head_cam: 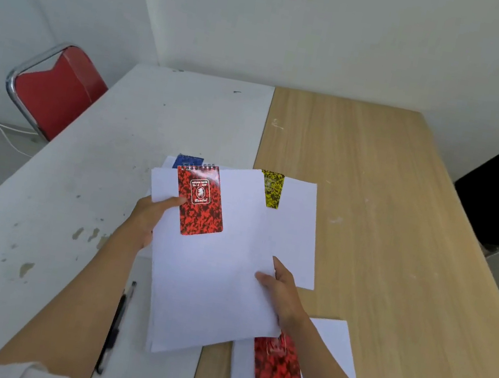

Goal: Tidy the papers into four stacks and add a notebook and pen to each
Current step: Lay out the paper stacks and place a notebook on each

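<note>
Two tables pushed together, a scuffed white table [78,180] on the left and a wood table [383,227] on the right, red chair [55,97] in the corner; both hands hold a paper stack [209,281] up over the seam, long axis running away from the person; left hand [147,218] has its thumb clamped on a red spiral notebook [199,203], coil at the far end; right hand [284,290] pinches the near right edge; black pen [116,325] lies lengthwise beside the left forearm; second red notebook [277,368] sits on a sheet [334,345] nearer the person.

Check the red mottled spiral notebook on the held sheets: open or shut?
Shut. The red mottled spiral notebook shows its printed front cover, lying flat on the white paper stack that the left hand and right hand hold.
</note>
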